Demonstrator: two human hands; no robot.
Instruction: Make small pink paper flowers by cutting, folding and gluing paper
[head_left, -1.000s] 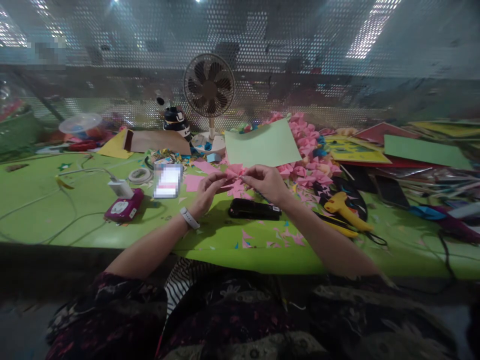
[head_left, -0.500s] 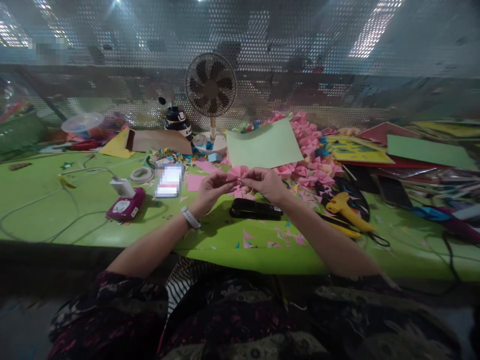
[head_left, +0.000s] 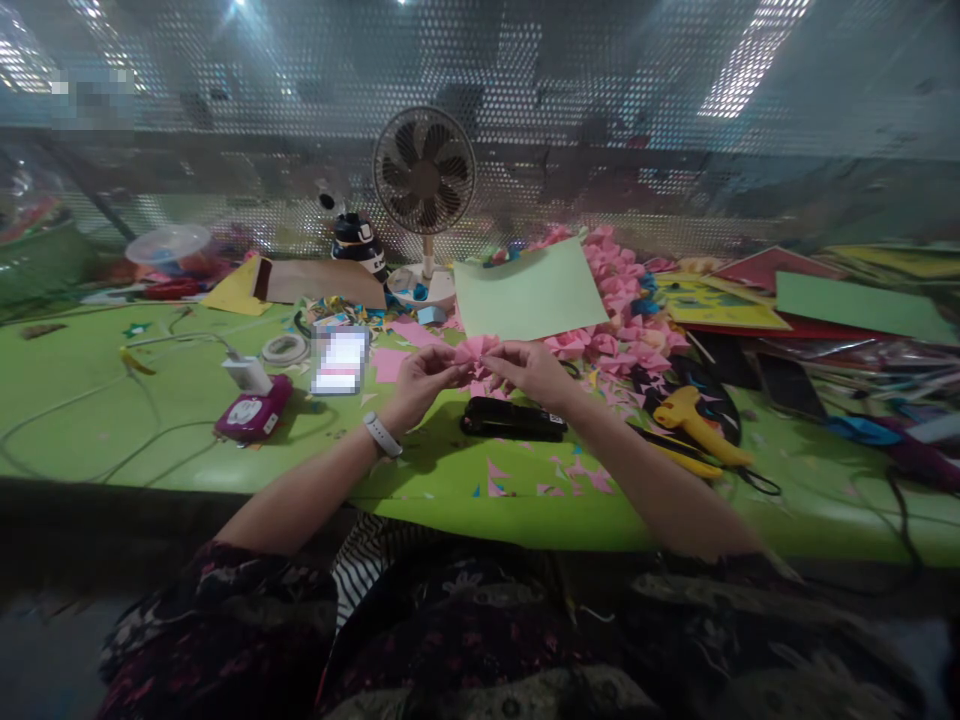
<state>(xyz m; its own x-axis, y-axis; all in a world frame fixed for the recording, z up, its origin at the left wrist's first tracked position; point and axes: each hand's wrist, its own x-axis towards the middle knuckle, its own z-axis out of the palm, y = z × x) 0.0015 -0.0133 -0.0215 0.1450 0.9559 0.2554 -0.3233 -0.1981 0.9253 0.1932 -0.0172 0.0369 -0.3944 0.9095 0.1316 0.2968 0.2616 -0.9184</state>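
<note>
Between my two hands is a pink paper flower (head_left: 475,350) with folded petals. My left hand (head_left: 426,382) pinches its left side between thumb and fingers. On the other side, my right hand (head_left: 529,370) has its fingertips closed on the flower near its middle. Just below the hands a black stapler (head_left: 513,419) lies on the green table (head_left: 420,470). Pink paper pieces (head_left: 390,365) are beside my left hand. A heap of pink paper flowers (head_left: 619,285) rises behind my right hand, partly covered by a pale green sheet (head_left: 529,290).
A small fan (head_left: 424,172) stands at the back. On the left are a phone (head_left: 339,360), a tape roll (head_left: 285,349) and a purple power box (head_left: 253,410) with cables. A yellow glue gun (head_left: 697,425) lies on the right, and pink scraps (head_left: 581,475) near the front edge.
The right fingers have shifted slightly on the pink paper flower, and its petals look more spread toward me. Both hands keep their hold; the surrounding things stay in place.
</note>
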